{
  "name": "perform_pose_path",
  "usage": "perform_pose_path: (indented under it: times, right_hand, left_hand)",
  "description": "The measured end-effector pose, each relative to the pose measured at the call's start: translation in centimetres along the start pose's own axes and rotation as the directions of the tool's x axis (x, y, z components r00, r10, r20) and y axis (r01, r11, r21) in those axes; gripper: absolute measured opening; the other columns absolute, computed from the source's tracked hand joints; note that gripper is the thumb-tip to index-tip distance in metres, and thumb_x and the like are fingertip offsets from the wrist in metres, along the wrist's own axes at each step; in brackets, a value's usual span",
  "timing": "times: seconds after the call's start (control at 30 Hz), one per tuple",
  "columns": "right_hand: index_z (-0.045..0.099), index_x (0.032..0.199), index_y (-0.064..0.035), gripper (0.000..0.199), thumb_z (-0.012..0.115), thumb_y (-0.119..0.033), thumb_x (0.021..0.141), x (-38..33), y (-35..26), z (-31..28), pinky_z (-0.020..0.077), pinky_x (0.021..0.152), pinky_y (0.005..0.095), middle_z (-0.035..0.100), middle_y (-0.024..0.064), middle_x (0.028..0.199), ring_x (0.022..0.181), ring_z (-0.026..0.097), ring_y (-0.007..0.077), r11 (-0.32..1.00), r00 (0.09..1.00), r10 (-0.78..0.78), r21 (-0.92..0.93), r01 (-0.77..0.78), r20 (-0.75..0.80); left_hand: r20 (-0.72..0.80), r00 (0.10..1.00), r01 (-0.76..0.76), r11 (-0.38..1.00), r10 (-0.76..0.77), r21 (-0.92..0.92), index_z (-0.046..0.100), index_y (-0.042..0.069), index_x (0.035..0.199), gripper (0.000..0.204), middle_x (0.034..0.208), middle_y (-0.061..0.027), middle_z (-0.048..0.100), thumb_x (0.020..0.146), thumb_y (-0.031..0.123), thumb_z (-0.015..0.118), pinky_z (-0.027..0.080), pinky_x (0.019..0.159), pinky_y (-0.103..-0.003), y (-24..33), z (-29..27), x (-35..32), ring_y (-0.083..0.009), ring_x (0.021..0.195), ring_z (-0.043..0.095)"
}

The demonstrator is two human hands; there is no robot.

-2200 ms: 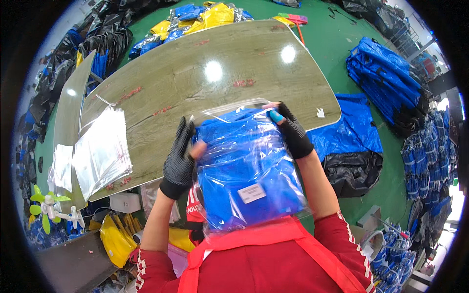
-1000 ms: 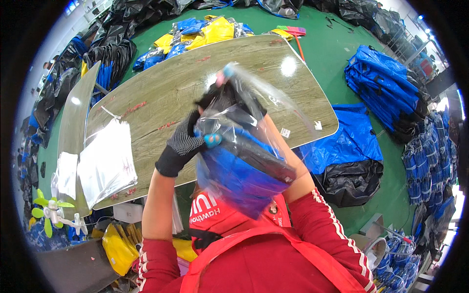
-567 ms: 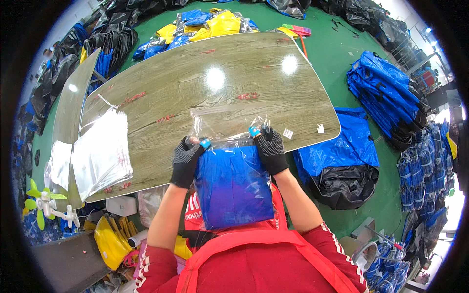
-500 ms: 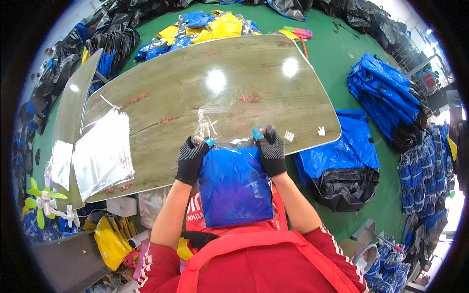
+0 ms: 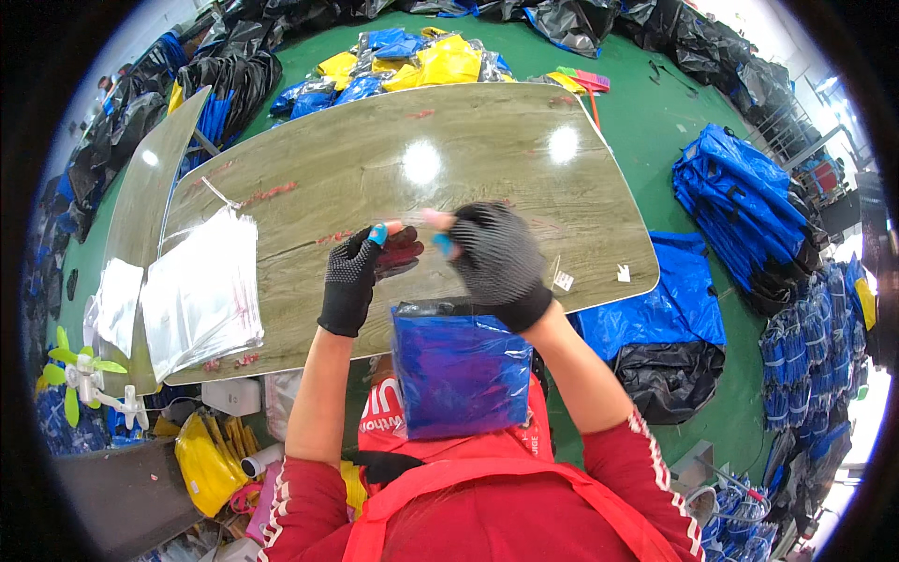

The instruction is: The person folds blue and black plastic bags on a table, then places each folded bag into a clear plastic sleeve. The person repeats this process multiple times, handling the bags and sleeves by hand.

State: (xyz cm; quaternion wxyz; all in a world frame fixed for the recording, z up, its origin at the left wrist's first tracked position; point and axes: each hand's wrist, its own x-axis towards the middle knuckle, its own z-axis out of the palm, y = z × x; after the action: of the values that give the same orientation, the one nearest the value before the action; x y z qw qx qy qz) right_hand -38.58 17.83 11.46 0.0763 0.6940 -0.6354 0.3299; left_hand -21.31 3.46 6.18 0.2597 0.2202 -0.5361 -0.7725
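A clear plastic bag with a folded blue item in it hangs against my red apron, its top edge at the near side of the wood-patterned table. My left hand, in a dark grey dotted glove with blue tape on a bare fingertip, is above the table, fingers apart and nothing seen in them. To its right, my right hand wears a matching glove; motion smears its fingers, so what they hold, if anything, cannot be made out. My right wrist covers part of the bag's upper edge.
Clear plastic bags are stacked on the table's left side. Small white tags lie at the right. A blue-and-black bag is on the green floor beside the table. A small green-bladed fan stands at the lower left.
Both hands have let go of the bag's upper corners. They are now beyond its top edge, the right one moved inward and raised. The bag has stayed near the same place.
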Motion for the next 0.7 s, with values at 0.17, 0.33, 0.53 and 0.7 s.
perform_pose_path:
  times: [0.17, 0.33, 0.53, 0.7]
  right_hand:
    - [0.067, 0.097, -0.0105, 0.02, 0.063, -0.018, 0.079, 3.1, 0.9, 4.2, 0.0495, 0.071, 0.0424, 0.063, 0.0103, 0.082, 0.08, 0.06, 0.0317, 0.98, 0.987, -0.059, -0.182, 0.086, 0.151]
    - [0.065, 0.083, -0.0069, 0.017, 0.059, -0.023, 0.085, 4.8, 4.1, -1.4, 0.0503, 0.062, 0.0438, 0.066, 0.0164, 0.08, 0.07, 0.064, 0.0312, 0.94, 0.943, 0.251, -0.287, -0.183, 0.218]
    - [0.064, 0.082, -0.0072, 0.025, 0.055, -0.028, 0.092, -2.4, 12.1, -13.8, 0.0437, 0.052, 0.0283, 0.064, 0.0045, 0.072, 0.059, 0.056, 0.012, 0.833, 0.181, 0.427, 0.307, -0.46, -0.886]
    - [0.065, 0.116, -0.006, 0.034, 0.062, -0.028, 0.091, -8.7, 6.5, -4.7, 0.0367, 0.046, 0.0213, 0.071, 0.0009, 0.098, 0.046, 0.044, 0.0024, 0.354, 0.672, 0.633, 0.629, -0.693, 0.385]
  left_hand:
    - [0.073, 0.956, -0.265, 0.731, 0.284, 0.629, 0.063, -0.004, 0.114, 0.033, 0.094, -0.0203, 0.07, 0.098, 0.024, 0.053, 0.054, 0.076, -0.035, 1.6, 0.7, -0.7, -0.0271, 0.086, 0.07]
    - [0.206, 0.903, -0.392, 0.526, 0.377, 0.755, 0.065, -0.002, 0.104, 0.028, 0.086, -0.021, 0.068, 0.097, 0.022, 0.053, 0.052, 0.072, -0.034, 1.5, -0.5, -1.3, -0.0298, 0.082, 0.07]
    - [-0.046, 0.985, -0.128, 0.884, 0.166, 0.449, 0.067, 0.0, 0.104, 0.028, 0.092, -0.0075, 0.069, 0.099, 0.021, 0.05, 0.049, 0.063, -0.024, 2.1, -3.0, -1.0, -0.0107, 0.077, 0.062]
    - [-0.052, 0.98, 0.198, 0.953, -0.192, 0.227, 0.064, 0.002, 0.109, 0.035, 0.109, -0.013, 0.067, 0.096, 0.032, 0.053, 0.053, 0.067, -0.028, 3.9, -3.4, -1.3, -0.0195, 0.082, 0.067]
